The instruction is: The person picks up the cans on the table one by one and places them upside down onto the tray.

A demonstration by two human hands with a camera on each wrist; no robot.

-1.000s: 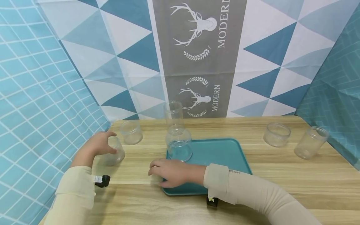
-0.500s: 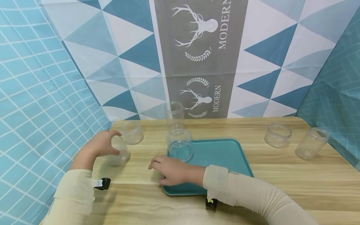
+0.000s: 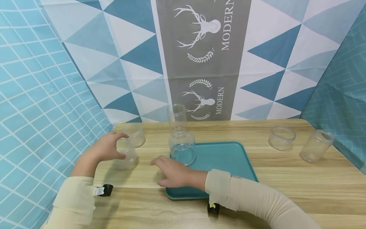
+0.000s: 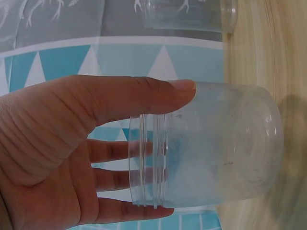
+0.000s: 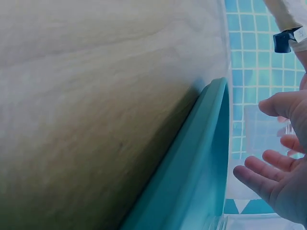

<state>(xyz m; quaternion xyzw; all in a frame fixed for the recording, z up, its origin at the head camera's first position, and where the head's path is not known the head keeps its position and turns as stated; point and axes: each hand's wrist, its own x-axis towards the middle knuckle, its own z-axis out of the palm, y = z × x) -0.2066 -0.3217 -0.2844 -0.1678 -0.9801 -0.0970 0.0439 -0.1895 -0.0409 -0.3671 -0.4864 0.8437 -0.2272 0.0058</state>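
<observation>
My left hand (image 3: 107, 148) grips a clear plastic jar (image 4: 220, 143) near its threaded neck, thumb on one side and fingers on the other. The jar is upright, low over the left of the table, its base close to the wood in the left wrist view. My right hand (image 3: 171, 173) hovers over the left edge of a teal tray (image 3: 220, 165), holding nothing. Thumb and fingers are spread apart in the right wrist view, pointing towards the left hand's jar. Just behind the right hand, another clear jar (image 3: 183, 152) stands on the tray's back left corner.
Behind the tray stands a tall clear jar (image 3: 176, 117). A shorter clear jar (image 3: 137, 136) is just behind the left hand. On the right are a low wide jar (image 3: 281, 138) and a taller jar (image 3: 315, 146). Patterned cloth (image 3: 203, 63) hangs around the wooden table.
My left hand has carried the jar to the right, towards the tray. My right hand has stayed nearly in place while its thumb and fingers have spread wider.
</observation>
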